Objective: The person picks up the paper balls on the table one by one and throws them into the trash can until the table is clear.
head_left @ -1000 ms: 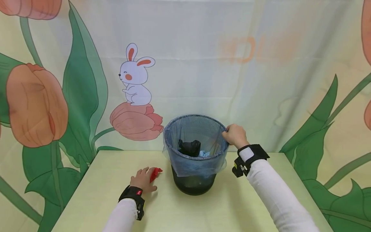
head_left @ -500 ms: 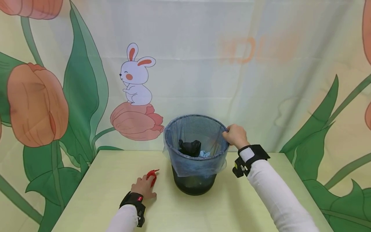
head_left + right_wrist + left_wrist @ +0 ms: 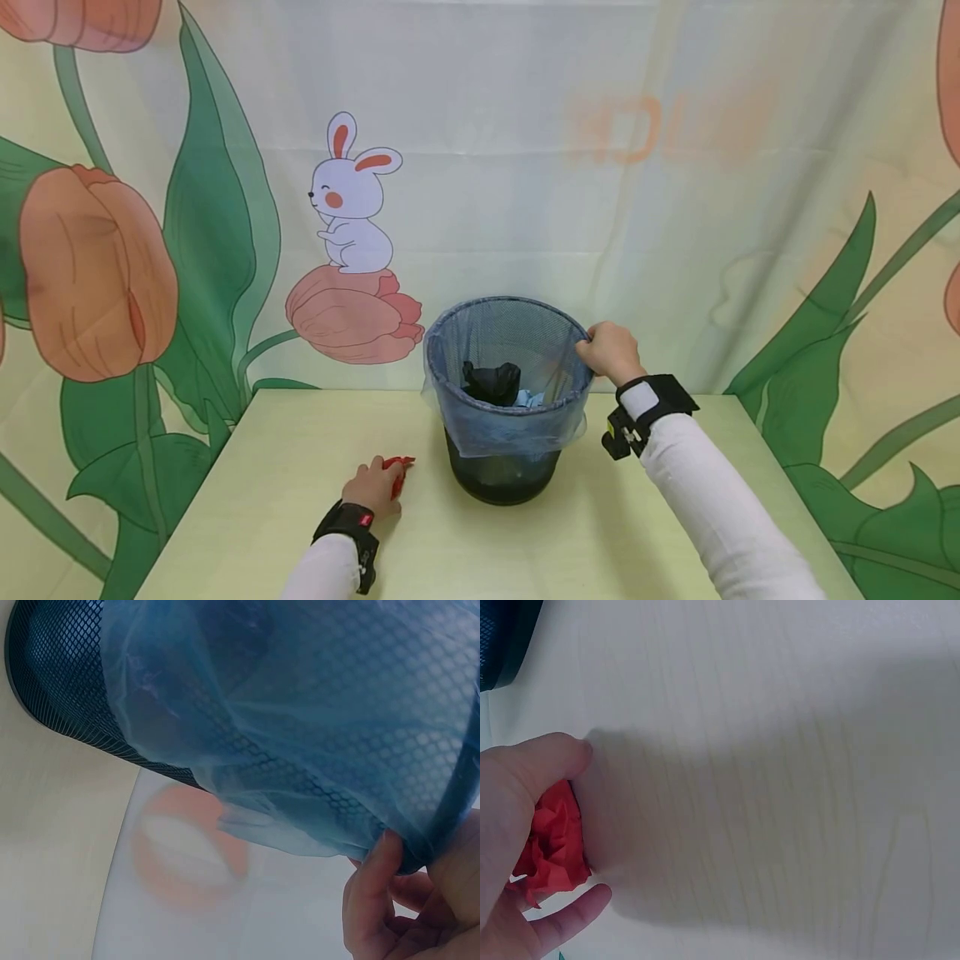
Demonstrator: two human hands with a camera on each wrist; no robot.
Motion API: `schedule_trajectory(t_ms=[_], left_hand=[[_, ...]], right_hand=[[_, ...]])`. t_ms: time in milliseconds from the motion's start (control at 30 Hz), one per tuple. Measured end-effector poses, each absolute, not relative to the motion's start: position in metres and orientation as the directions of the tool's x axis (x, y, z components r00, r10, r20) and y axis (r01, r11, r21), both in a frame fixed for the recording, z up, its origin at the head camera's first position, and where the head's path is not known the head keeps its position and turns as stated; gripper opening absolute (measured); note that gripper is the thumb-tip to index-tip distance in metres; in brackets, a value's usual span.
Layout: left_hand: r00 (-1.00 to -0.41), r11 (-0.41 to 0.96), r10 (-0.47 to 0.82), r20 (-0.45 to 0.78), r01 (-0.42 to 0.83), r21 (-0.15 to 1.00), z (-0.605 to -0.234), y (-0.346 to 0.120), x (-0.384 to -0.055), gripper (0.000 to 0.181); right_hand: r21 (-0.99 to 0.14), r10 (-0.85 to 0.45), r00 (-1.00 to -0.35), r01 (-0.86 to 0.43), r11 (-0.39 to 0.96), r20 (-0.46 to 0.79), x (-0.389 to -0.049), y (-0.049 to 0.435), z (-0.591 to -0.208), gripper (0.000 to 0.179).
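Note:
My left hand [image 3: 372, 485] holds a crumpled piece of red paper [image 3: 556, 844] low over the table, left of the bin. In the left wrist view the thumb lies on one side of the paper and the fingers on the other. My right hand [image 3: 611, 353] grips the rim of a black mesh trash bin [image 3: 501, 483] at its right side. A translucent blue bin liner [image 3: 247, 727] is folded over that rim, and the right fingers pinch it there. Inside the bin lie a crumpled black piece [image 3: 495, 385] and a light blue piece [image 3: 529, 399].
The bin stands upright on a pale wood-grain table [image 3: 480, 558], near its back edge. Behind the table hangs a cloth backdrop [image 3: 510, 208] printed with tulips and a rabbit. Each wrist wears a black strap with a small camera.
My left hand has drawn the red paper a little toward me, and its fingers have closed round it. The right hand and the bin have stayed in place.

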State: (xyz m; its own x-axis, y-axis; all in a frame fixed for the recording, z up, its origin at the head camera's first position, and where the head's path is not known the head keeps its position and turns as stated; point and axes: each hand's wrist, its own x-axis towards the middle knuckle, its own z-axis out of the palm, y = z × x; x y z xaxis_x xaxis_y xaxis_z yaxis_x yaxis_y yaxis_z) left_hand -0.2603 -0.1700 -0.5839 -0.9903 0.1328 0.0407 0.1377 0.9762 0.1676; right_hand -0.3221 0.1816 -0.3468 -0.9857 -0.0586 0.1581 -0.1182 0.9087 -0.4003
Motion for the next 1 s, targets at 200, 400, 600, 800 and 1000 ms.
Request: schedule_trajectory(t_ms=[200, 400, 600, 800, 1000], left_hand=[[-0.981, 0.971, 0.163, 0.101, 0.178, 0.16, -0.589, -0.173, -0.261, 0.035], [-0.968, 0.962, 0.201, 0.153, 0.225, 0.156, -0.585, -0.178, -0.261, 0.027], [-0.964, 0.961, 0.201, 0.175, 0.228, 0.155, -0.573, -0.181, -0.263, 0.025], [-0.96, 0.959, 0.197, 0.198, 0.231, 0.167, -0.561, -0.184, -0.263, 0.021], [-0.957, 0.957, 0.218, 0.191, 0.248, 0.152, -0.55, -0.187, -0.266, 0.014]], right_hand=[[-0.397, -0.056, -0.986, -0.116, 0.911, 0.158, -0.321, 0.181, -0.346, 0.038], [-0.394, -0.059, -0.986, -0.117, 0.912, 0.155, -0.322, 0.181, -0.346, 0.038], [-0.394, -0.054, -0.986, -0.112, 0.912, 0.155, -0.322, 0.181, -0.346, 0.038], [-0.39, -0.061, -0.986, -0.118, 0.913, 0.157, -0.322, 0.18, -0.347, 0.038], [-0.386, -0.067, -0.987, -0.12, 0.915, 0.148, -0.322, 0.181, -0.346, 0.038]])
